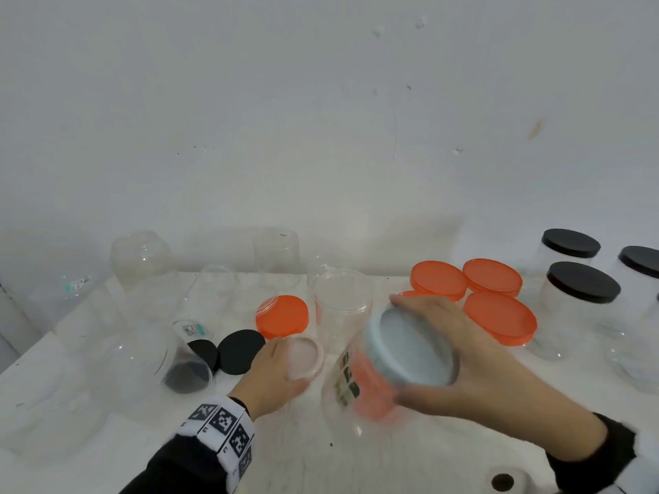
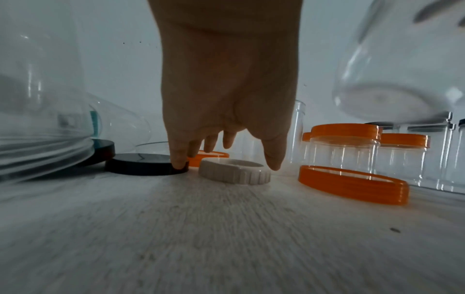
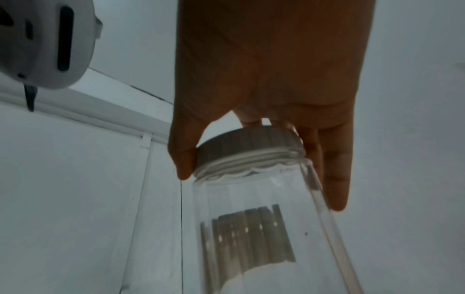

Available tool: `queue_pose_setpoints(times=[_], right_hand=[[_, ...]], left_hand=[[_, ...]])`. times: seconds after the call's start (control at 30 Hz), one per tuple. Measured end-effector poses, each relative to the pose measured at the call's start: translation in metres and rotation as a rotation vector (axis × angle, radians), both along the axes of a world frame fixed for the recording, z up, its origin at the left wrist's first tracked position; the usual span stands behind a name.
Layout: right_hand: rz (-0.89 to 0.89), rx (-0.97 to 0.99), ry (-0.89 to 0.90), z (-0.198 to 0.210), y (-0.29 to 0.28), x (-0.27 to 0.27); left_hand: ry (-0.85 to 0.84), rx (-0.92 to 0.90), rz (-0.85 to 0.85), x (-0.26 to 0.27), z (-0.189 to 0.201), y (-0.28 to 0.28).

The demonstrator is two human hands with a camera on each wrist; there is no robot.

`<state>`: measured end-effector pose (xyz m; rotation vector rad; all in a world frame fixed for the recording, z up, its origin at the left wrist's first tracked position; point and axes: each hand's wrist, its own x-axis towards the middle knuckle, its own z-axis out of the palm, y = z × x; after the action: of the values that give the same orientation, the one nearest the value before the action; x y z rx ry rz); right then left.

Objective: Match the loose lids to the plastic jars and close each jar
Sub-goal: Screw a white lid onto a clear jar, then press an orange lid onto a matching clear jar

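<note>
White woodgrain tabletop [image 1: 410, 458] carries everything. Nearest, the right hand [image 1: 474, 365] has its grip curled round the ribbed pale lid [image 1: 413, 351] of a tilted clear plastic jar [image 1: 360, 390], lifted off the surface. Beside it, the left hand [image 1: 271, 372] rests spread fingers over a loose pinkish ribbed lid [image 1: 305, 356], lying upturned. Farther back lie black lids [image 1: 240, 352], orange lids [image 1: 499, 317], open empty jars [image 1: 342, 301] and black-capped jars [image 1: 577, 308].
</note>
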<state>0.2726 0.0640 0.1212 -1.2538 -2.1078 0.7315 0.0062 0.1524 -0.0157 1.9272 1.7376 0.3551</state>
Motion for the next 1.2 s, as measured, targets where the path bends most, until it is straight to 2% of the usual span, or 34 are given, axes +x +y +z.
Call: queue_pose_setpoints(times=[0.17, 0.33, 0.53, 0.83, 1.03, 1.2], right_hand=[[-0.239, 0.267, 0.201, 0.055, 0.026, 0.022], [-0.396, 0.343, 0.124, 0.064, 0.1, 0.017], [-0.354, 0.203, -0.157, 0.027, 0.174, -0.004], [-0.398, -0.059, -0.47, -0.001, 0.229, -0.026], [-0.462, -0.133, -0.582, -0.005, 0.251, -0.031], [-0.52, -0.187, -0.743, 0.003, 0.264, -0.032]], left_hand=[[0.09, -0.052, -0.047, -0.005, -0.009, 0.002], [0.2, -0.081, -0.043, -0.008, -0.014, -0.002], [0.218, -0.04, -0.03, -0.008, -0.019, -0.002], [0.207, 0.021, -0.006, -0.012, -0.025, -0.003], [0.242, 0.016, -0.037, -0.013, -0.023, 0.0], [0.303, 0.042, -0.048, -0.012, -0.023, 0.004]])
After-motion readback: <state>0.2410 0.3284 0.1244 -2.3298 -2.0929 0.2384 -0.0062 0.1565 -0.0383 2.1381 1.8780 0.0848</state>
